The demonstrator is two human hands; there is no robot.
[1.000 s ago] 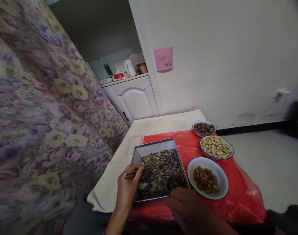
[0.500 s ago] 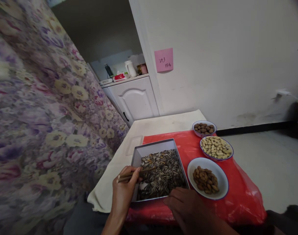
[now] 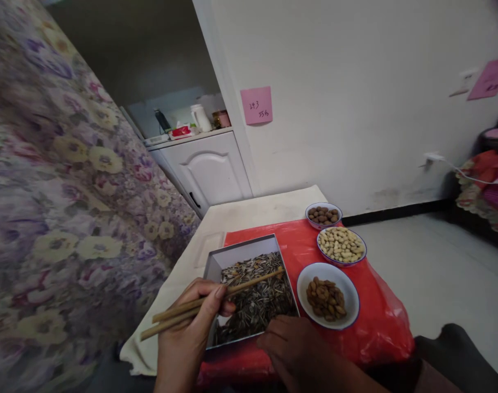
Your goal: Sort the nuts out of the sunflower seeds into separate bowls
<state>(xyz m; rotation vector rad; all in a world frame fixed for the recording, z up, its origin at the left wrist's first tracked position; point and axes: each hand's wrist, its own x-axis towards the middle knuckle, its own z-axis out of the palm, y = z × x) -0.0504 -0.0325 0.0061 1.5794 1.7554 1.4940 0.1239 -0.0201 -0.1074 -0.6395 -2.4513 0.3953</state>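
My left hand (image 3: 187, 333) is closed around a pair of wooden chopsticks (image 3: 216, 297), whose tips reach over the sunflower seeds in a shallow grey box (image 3: 249, 297). My right hand (image 3: 292, 352) rests at the box's near right corner, fingers curled down against its edge; I cannot make out anything in it. To the right of the box stands a white bowl of brown nuts (image 3: 327, 295). Behind it are a bowl of peanuts (image 3: 341, 246) and a small bowl of dark round nuts (image 3: 323, 215).
The box and bowls sit on a red plastic sheet (image 3: 367, 322) over a cream-covered table (image 3: 257, 210). A flowered curtain (image 3: 69, 180) hangs close on the left. A white cabinet (image 3: 203, 169) with a jug stands behind. A pink note (image 3: 256, 105) is on the wall.
My left hand has drawn back toward me and lifted, so the chopsticks now show at full length, angled over the seeds. The view has swung right. My right hand stays at the box.
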